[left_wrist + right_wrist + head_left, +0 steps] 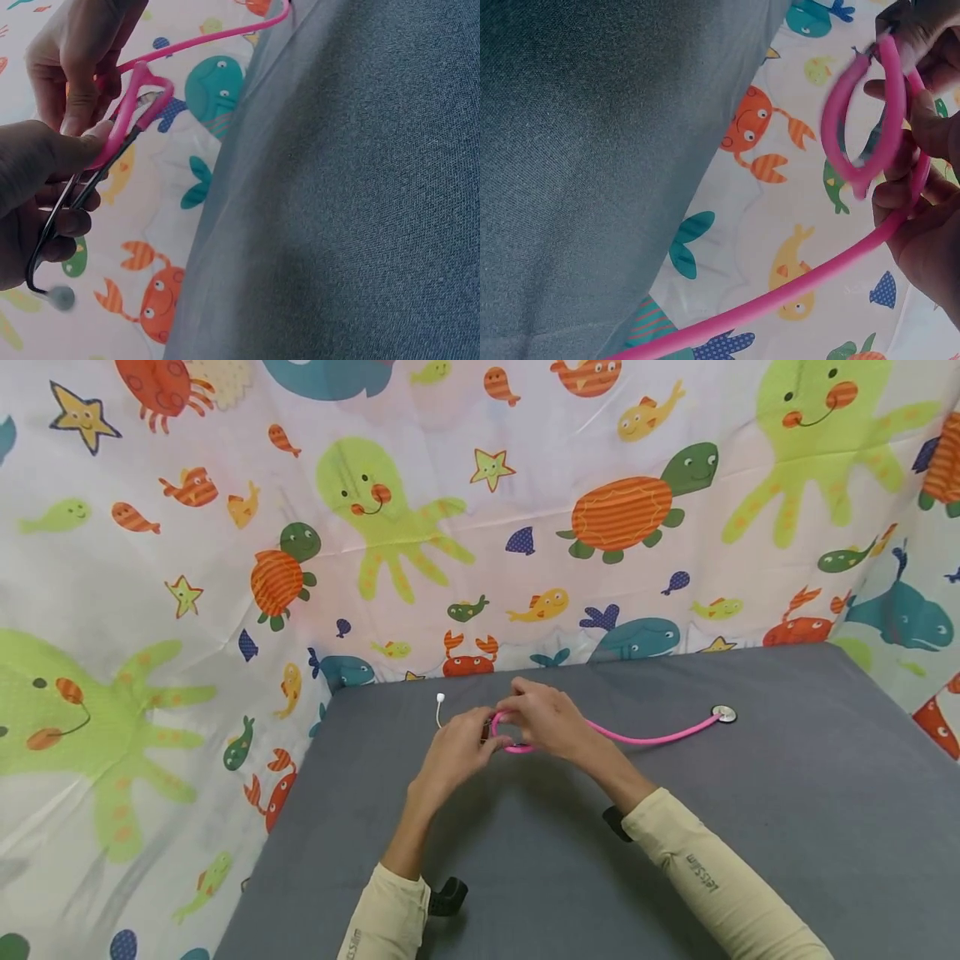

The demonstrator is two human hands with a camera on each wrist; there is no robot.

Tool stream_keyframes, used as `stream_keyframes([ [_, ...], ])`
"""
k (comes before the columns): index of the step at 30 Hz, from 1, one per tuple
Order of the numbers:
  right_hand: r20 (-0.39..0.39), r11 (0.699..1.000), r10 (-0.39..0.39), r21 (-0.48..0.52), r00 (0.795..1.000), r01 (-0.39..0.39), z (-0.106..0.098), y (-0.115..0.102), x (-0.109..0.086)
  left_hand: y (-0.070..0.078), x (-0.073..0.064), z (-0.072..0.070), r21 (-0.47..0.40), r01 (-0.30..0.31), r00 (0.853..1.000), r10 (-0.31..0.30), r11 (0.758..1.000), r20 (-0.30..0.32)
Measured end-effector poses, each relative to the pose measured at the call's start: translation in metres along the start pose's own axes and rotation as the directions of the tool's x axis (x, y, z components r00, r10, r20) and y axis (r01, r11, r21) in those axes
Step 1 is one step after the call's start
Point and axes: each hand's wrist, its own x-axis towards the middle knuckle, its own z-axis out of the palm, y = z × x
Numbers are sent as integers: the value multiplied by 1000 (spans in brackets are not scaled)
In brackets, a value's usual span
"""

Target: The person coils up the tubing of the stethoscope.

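Observation:
A stethoscope with pink tubing (652, 741) is held just above the grey table by both hands. My left hand (457, 747) grips it where the metal ear tubes (49, 229) meet the pink fork, thumb pressed on the pink part. One ear tip (61, 298) hangs below that hand; a white ear tip (440, 697) shows beyond it in the head view. My right hand (547, 718) pinches the tubing close beside the left hand, as the right wrist view shows. The tubing loops between the hands, then runs right to the round metal chest piece (723, 714).
The grey cloth-covered table (787, 827) spreads out around the hands. Behind it and at both sides hangs a white curtain (450, 410) printed with sea animals. A dark wrist strap (447, 897) sits on the left forearm, another (617, 823) on the right.

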Motion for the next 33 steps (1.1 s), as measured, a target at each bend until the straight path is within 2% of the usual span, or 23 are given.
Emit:
stream_keyframes([
  [5, 11, 998, 36, 43, 999, -36, -10, 4, 1, -1, 0, -3, -106, 5, 999, -1, 994, 41],
  [9, 68, 994, 73, 81, 995, -79, -21, 11, 3, -4, -1, -5, -233, -34, 999, 41, 972, 26],
  [12, 93, 979, 97, 169, 991, -112, -28, 20, 5, -7, -5, -11, -329, -81, 996, 87, 941, 3],
  [15, 88, 952, 117, 272, 989, -137, -32, 31, 4, -8, -8, -19, -414, -125, 992, 124, 902, -29],
  [19, 73, 924, 153, 342, 985, -169, -32, 38, -3, -1, -6, -25, -469, -177, 983, 136, 865, -119],
  [23, 84, 899, 206, 377, 975, -223, -28, 35, -12, 5, -4, -24, -486, -203, 969, 102, 850, -225],
  [27, 128, 877, 236, 398, 963, -268, -25, 25, -20, 10, 0, -21, -508, -204, 946, 36, 837, -322],
  [30, 158, 878, 225, 395, 962, -270, -25, 16, -24, 14, 4, -19, -515, -194, 923, -24, 835, -385],
  [33, 176, 892, 192, 379, 965, -247, -25, 6, -24, 17, 7, -17, -524, -161, 898, -95, 836, -429],
])
